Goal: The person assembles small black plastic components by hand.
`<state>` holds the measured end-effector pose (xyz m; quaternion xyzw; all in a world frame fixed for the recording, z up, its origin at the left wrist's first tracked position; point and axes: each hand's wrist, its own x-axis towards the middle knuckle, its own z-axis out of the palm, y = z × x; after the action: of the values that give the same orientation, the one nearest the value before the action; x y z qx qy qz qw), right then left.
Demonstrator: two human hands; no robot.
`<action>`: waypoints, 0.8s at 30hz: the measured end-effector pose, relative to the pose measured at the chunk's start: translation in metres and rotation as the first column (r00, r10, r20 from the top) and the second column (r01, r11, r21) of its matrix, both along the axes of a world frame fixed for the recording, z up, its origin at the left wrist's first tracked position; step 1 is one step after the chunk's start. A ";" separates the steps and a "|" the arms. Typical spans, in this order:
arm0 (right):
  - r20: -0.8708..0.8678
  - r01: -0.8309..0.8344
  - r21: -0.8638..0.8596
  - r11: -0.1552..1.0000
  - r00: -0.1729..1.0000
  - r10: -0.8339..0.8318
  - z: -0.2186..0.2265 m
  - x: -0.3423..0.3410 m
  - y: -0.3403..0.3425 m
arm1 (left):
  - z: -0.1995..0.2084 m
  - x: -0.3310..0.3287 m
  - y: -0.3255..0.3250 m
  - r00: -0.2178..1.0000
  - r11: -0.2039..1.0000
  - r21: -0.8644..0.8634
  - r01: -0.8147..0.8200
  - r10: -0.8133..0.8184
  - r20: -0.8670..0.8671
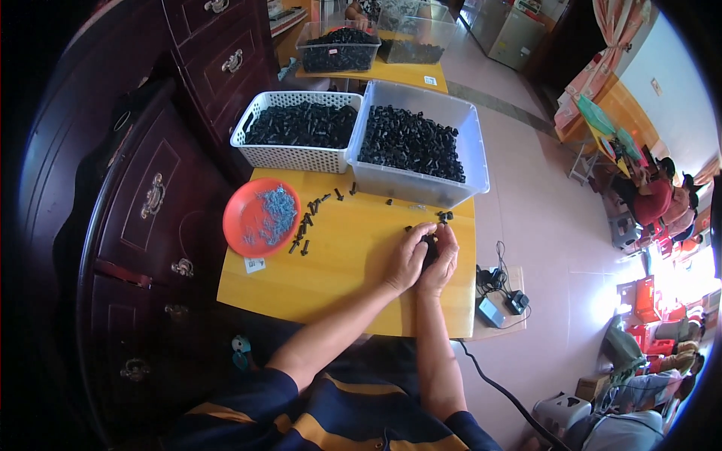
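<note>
My left hand (408, 258) and my right hand (442, 264) are cupped together over the right side of the yellow table. Small black plastic parts (430, 254) show in the hollow between them; how many there are is hidden. Just beyond my fingertips lie a few loose black parts (445, 216). Left of my hands, several black screw-like pieces (305, 224) form an uneven row. Beside that row is a round red plate (239, 210) with a heap of small bluish metal pins (277, 213).
At the table's (353, 263) far edge stand a white perforated basket (301, 158) and a clear plastic bin (470, 161), both holding black parts. A dark wooden cabinet (135, 248) borders the left. Adapters and cables (515, 301) lie at the right. Other people (650, 199) sit farther off.
</note>
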<state>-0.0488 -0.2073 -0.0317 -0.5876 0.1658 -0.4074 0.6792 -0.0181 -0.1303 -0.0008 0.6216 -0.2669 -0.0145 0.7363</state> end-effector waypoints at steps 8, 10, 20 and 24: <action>0.070 -0.011 0.146 0.989 0.998 0.001 0.012 -0.023 0.002 | -0.002 0.007 0.038 0.999 0.998 0.048 0.030 -0.029 -0.016; 0.043 -0.003 0.150 0.989 0.999 -0.003 0.008 -0.028 0.002 | -0.003 0.006 0.038 1.000 0.998 0.063 0.015 -0.016 0.020; -0.053 -0.038 0.040 0.998 0.998 0.040 -0.006 -0.026 -0.007 | 0.005 0.012 0.034 0.953 0.964 0.255 -0.073 -0.008 0.302; -0.023 -0.021 0.081 0.997 0.999 0.023 0.004 -0.032 -0.001 | -0.008 0.024 0.054 0.910 0.865 0.438 -0.245 0.049 0.411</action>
<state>-0.0811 -0.2081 -0.0281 -0.5663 0.1837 -0.3861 0.7046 0.0056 -0.0763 -0.0090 0.7938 -0.3455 0.1000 0.4905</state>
